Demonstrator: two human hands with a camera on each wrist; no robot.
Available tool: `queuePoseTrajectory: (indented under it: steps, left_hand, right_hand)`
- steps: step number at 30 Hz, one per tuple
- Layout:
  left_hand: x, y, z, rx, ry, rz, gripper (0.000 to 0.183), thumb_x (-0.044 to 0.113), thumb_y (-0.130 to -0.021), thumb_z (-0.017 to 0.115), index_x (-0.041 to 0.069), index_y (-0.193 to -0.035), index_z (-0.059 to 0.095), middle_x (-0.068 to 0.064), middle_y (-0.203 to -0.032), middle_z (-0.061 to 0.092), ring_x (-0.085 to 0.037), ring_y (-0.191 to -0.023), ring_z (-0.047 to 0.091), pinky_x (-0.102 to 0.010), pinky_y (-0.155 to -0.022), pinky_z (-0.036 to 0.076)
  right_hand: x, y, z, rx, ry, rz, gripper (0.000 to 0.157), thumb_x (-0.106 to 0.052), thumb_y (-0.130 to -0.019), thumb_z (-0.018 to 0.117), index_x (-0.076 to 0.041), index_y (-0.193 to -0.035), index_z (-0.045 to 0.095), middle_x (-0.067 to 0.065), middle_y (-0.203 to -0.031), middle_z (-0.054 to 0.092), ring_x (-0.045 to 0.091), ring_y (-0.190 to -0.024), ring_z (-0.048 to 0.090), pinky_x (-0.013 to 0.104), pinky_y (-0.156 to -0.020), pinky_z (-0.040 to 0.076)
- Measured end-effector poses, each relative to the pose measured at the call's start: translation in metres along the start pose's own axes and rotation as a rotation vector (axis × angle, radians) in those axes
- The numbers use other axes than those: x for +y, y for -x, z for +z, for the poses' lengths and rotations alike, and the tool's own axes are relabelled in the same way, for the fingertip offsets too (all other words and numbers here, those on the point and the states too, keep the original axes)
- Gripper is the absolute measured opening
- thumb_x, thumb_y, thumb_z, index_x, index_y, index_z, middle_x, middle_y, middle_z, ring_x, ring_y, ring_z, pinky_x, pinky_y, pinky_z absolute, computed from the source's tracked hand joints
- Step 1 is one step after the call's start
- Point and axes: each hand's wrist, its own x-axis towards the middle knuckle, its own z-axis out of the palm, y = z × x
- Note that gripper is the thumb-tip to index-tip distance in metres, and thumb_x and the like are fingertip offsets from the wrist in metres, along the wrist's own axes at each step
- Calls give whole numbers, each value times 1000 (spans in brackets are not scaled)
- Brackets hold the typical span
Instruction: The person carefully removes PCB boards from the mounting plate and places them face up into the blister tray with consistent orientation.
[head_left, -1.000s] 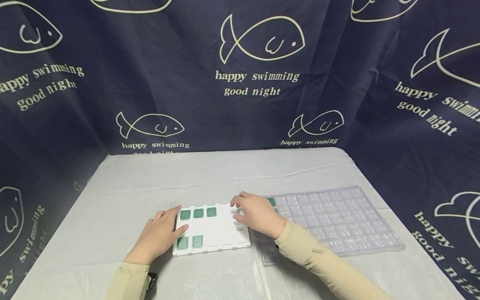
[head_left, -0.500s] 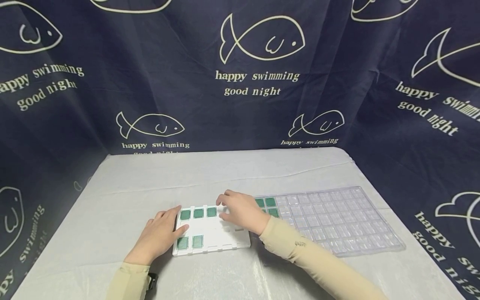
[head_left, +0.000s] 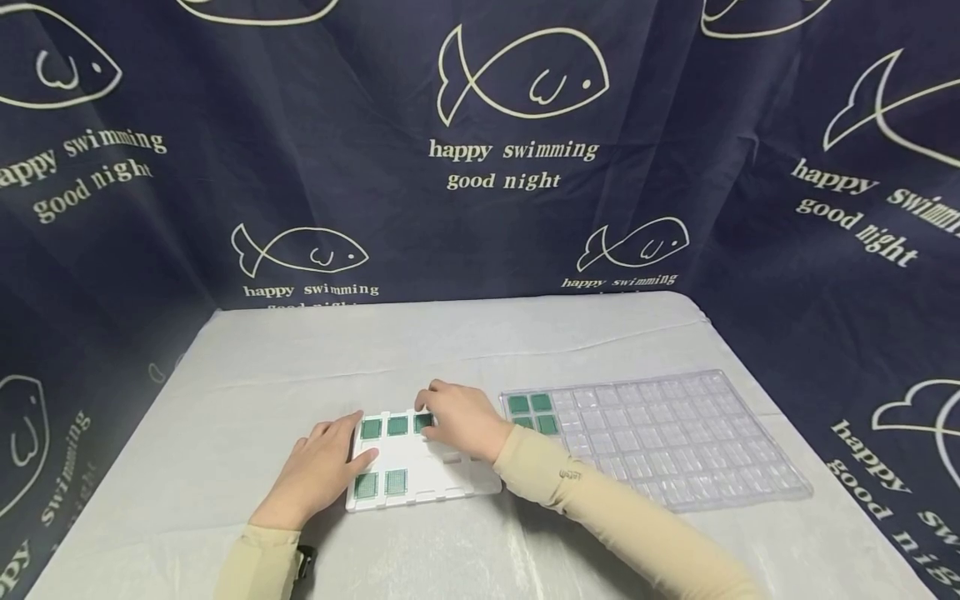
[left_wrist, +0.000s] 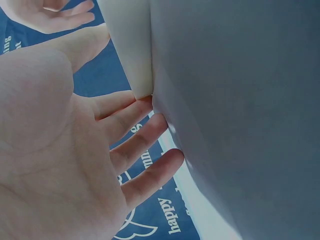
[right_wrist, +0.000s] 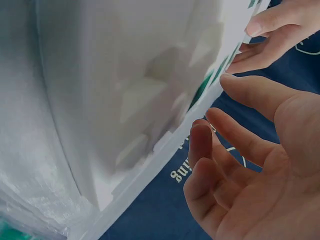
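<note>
A white tray (head_left: 420, 458) lies on the table, carrying several small green square chips, such as the one at its far left (head_left: 371, 429). My left hand (head_left: 318, 467) rests on the tray's left end, thumb lying over the top and straight fingers along the edge. In the left wrist view those fingertips (left_wrist: 172, 157) touch the edge. Above the tray's far side is my right hand (head_left: 465, 421). Its thumb and index finger straddle the third green chip (head_left: 423, 422) of the far row. The right wrist view shows thumb and index apart, beside a green chip (right_wrist: 201, 92).
To the right lies a clear plastic tray (head_left: 667, 442) with many small pockets. A few green chips (head_left: 542, 402) sit in its far left corner. A grey-white cloth covers the table (head_left: 360, 342), and a dark blue fish-print curtain (head_left: 517, 233) hangs behind.
My right hand has moved left across the white tray to the third chip of the far row, uncovering green chips in the clear tray. My left hand has stayed in place.
</note>
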Motion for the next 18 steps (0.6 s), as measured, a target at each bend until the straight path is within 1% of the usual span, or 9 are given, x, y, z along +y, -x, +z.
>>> queuePoseTrajectory:
  steps: [5, 11, 18]
  left_hand:
    - [0, 0, 0, -2, -3, -2, 71, 41, -99, 63, 3, -154, 40, -19, -153, 51, -42, -136, 47, -63, -108, 40]
    - [-1, 0, 0, 3, -2, -2, 71, 41, -99, 63, 3, -154, 40, -19, -153, 51, -42, -136, 47, -63, -108, 40]
    - [-1, -1, 1, 10, -8, 5, 71, 41, -99, 63, 3, -154, 40, -19, -153, 51, -42, -136, 48, -62, -107, 41]
  right_hand:
    - [-1, -5, 5, -22, 27, 10, 36, -32, -88, 81, -17, -119, 72, -2, -107, 70, 10, -84, 67, 24, -68, 56]
    - [-3, -7, 7, -48, 39, 10, 36, -33, -88, 81, -17, -119, 73, -1, -110, 70, 12, -92, 70, 26, -74, 59]
    - [-3, -7, 8, -39, 55, -9, 32, -28, -89, 80, -14, -117, 73, -1, -108, 71, 11, -90, 70, 24, -72, 59]
